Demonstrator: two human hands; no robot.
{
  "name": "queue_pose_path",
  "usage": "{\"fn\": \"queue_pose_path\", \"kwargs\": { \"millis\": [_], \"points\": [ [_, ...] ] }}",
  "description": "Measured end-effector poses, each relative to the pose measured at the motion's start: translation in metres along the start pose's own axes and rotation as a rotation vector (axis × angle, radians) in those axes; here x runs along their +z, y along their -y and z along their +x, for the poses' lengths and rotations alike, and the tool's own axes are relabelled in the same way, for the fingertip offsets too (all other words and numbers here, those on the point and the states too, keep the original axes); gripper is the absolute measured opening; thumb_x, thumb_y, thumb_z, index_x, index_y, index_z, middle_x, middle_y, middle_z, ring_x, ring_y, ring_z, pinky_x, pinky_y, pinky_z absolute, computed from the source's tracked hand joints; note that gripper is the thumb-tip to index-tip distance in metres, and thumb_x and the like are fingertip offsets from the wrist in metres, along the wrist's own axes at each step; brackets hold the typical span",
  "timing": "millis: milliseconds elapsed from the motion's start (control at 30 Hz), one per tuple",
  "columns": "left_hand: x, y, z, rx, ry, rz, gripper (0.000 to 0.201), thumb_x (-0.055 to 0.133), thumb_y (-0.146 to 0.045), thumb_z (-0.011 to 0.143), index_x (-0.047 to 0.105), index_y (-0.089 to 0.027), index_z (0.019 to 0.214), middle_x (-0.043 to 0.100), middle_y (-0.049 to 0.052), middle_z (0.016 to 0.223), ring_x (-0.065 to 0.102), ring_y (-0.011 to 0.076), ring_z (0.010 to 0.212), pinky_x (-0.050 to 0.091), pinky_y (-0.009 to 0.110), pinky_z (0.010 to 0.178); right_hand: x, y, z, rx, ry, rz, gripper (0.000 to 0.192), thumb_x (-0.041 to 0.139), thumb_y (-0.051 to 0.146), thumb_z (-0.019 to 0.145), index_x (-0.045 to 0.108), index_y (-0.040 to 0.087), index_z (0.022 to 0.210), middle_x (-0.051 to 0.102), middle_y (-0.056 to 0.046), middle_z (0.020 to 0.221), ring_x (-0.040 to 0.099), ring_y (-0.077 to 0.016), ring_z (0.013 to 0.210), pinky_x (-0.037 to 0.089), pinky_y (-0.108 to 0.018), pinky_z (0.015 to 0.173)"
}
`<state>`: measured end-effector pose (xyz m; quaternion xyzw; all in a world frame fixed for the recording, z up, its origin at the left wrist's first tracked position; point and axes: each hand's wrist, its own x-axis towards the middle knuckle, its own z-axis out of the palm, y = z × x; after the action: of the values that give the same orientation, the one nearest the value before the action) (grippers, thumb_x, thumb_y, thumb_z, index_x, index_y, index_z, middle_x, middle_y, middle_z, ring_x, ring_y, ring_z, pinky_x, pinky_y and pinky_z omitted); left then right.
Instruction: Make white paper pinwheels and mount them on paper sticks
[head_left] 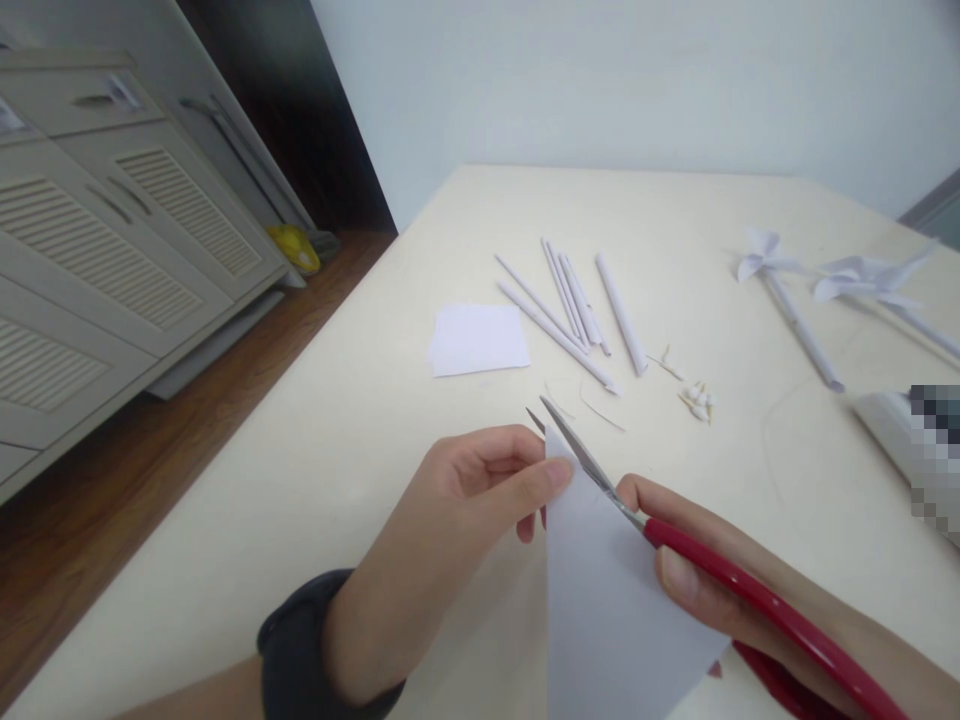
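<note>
Low in the head view, my left hand (pixel 495 490) pinches the upper corner of a sheet of white paper (pixel 607 590) between thumb and fingers. Around the red handles of a pair of scissors (pixel 750 590) my right hand (pixel 697 560) is closed. The scissor blades are slightly parted and lie across the paper's upper edge, close to my left thumb. Just beyond the blade tips, thin paper slivers (pixel 600 408) rest on the table. The lower part of the sheet runs out of view.
Past my hands on the white table (pixel 337 480) are a stack of white paper (pixel 480 340), several rolled paper tubes (pixel 577 300) and small white-and-yellow bits (pixel 697 402). Two paper pinwheels (pixel 795 320) (pixel 877 285) lie at the right. A louvred cabinet (pixel 112 220) stands left.
</note>
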<state>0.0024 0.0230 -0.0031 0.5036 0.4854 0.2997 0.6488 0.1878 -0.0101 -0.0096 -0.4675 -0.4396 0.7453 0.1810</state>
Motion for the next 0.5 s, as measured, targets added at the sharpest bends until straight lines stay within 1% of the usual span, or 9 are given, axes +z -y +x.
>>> {"fn": "queue_pose_path", "kwargs": {
  "millis": [100,167,267,367,500],
  "points": [
    [0.000,-0.001,0.000,-0.007,0.022,-0.002,0.024,0.056,-0.029,0.078,0.051,-0.016,0.059,0.048,-0.002,0.057,0.045,0.0099,0.055,0.037,0.024,0.056,0.002,0.003,0.000,0.020,-0.070,-0.029,0.046,0.052,0.067,0.070,0.043,0.024,0.085,0.041,0.003,0.064,0.038,-0.0093,0.054,0.029,-0.022,0.049],
    [0.001,-0.002,-0.001,-0.013,0.015,-0.001,0.025,0.056,-0.028,0.079,0.050,-0.016,0.058,0.047,-0.002,0.056,0.045,0.0095,0.055,0.037,0.024,0.056,0.001,0.001,0.002,0.012,-0.077,-0.041,0.049,0.053,0.069,0.067,0.042,0.024,0.085,0.043,0.003,0.066,0.040,-0.0098,0.056,0.030,-0.022,0.049],
    [0.002,-0.003,-0.002,-0.002,-0.005,0.005,0.026,0.056,-0.027,0.079,0.049,-0.016,0.057,0.046,-0.003,0.056,0.044,0.0092,0.054,0.037,0.023,0.056,-0.003,-0.004,0.005,-0.019,-0.053,-0.052,0.051,0.054,0.070,0.065,0.041,0.024,0.083,0.045,0.002,0.068,0.038,-0.0087,0.055,0.029,-0.022,0.048],
    [0.001,-0.003,-0.001,0.001,-0.020,0.015,0.025,0.055,-0.028,0.080,0.050,-0.016,0.058,0.045,-0.003,0.055,0.044,0.0094,0.054,0.036,0.024,0.056,-0.007,-0.009,0.007,-0.044,-0.032,-0.049,0.052,0.052,0.071,0.065,0.039,0.023,0.080,0.042,0.003,0.066,0.037,-0.0086,0.054,0.028,-0.022,0.048],
    [0.001,-0.003,-0.001,0.000,-0.025,0.029,0.027,0.055,-0.030,0.080,0.049,-0.016,0.058,0.045,-0.003,0.055,0.044,0.0094,0.055,0.036,0.024,0.056,-0.006,-0.010,0.008,-0.040,-0.058,-0.056,0.055,0.049,0.075,0.063,0.039,0.024,0.079,0.039,0.003,0.065,0.035,-0.0094,0.054,0.027,-0.023,0.048]
  ]
}}
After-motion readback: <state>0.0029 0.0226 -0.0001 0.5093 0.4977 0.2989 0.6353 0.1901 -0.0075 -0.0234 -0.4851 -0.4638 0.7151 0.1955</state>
